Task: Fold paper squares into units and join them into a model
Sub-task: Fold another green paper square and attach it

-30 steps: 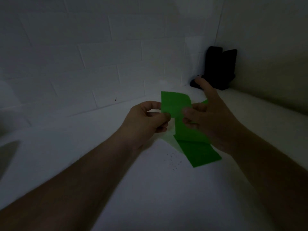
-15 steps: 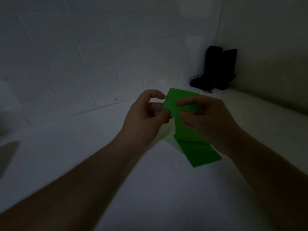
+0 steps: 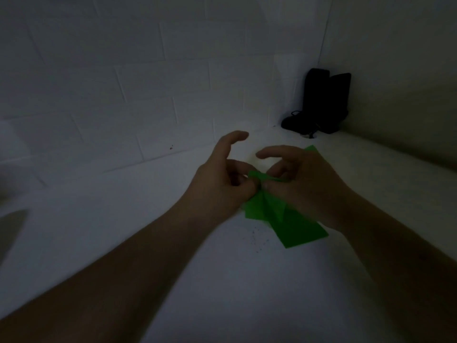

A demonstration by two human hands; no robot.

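Green paper (image 3: 300, 231) lies on the white tabletop (image 3: 222, 280) right under both hands, its long axis running from the near right up toward the far left, where it bunches between the two thumbs. Left hand (image 3: 217, 184) pinches that upper end from the left, index finger lifted clear. Right hand (image 3: 304, 184) pinches it from the right and covers the middle; a small green corner (image 3: 312, 148) peeks out beyond its knuckles. Both hands sit equally near the fold.

Left hand (image 3: 220, 186) and right hand (image 3: 304, 186) pinch green paper (image 3: 296, 226) above white table (image 3: 222, 280).
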